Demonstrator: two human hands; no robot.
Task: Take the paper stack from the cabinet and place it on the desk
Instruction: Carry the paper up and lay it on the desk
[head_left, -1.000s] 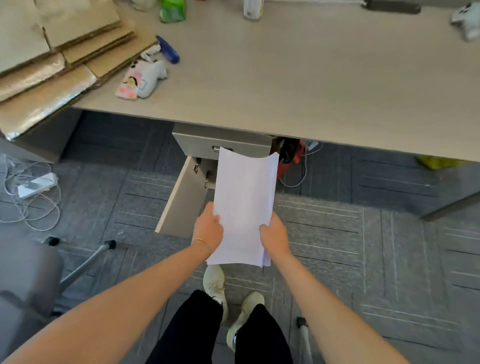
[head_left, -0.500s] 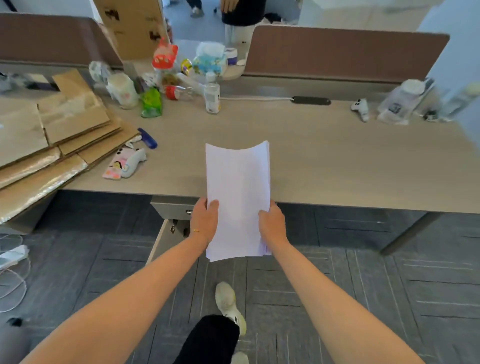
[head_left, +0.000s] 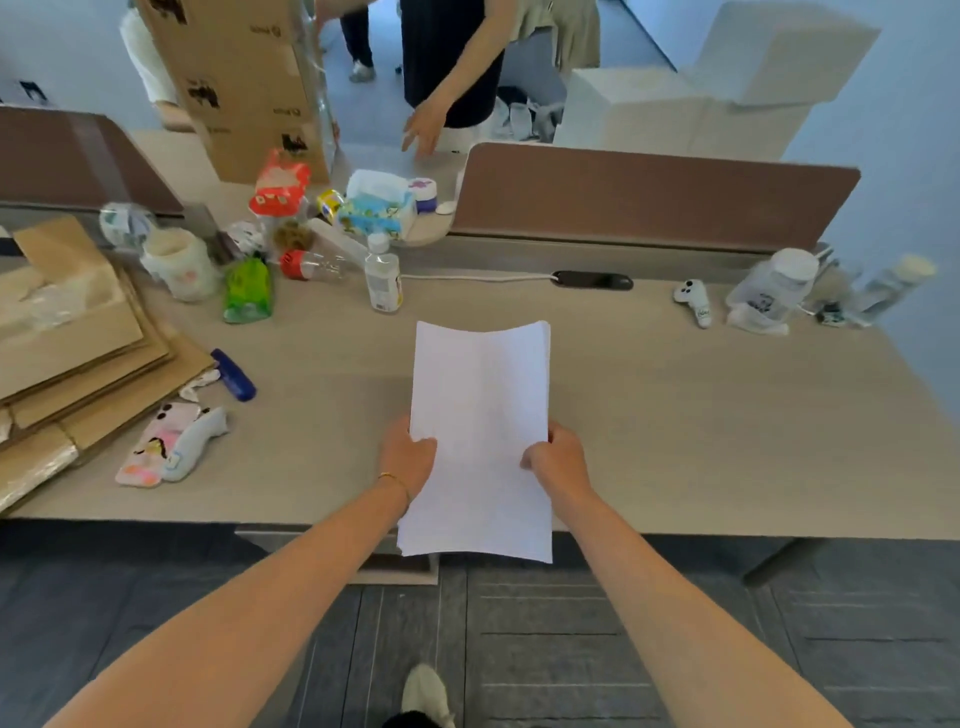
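Observation:
A white paper stack hangs lengthwise above the beige desk, slightly curled along its long sides. My left hand grips its left edge and my right hand grips its right edge, both near the middle of the sheets. The stack's near end overhangs the desk's front edge. Under the desk, the grey cabinet shows only as a sliver below the paper; the sheets and my left arm hide most of it.
Flattened cardboard covers the desk's left end, with a blue stapler and a phone case beside it. Bottles, jars and snack packs crowd the back left. A brown divider runs behind; another person stands beyond it.
Both hands have lifted the paper stack from in front of the open cabinet door up over the desk top. The view has tilted up, and the stack now reaches farther over the desk.

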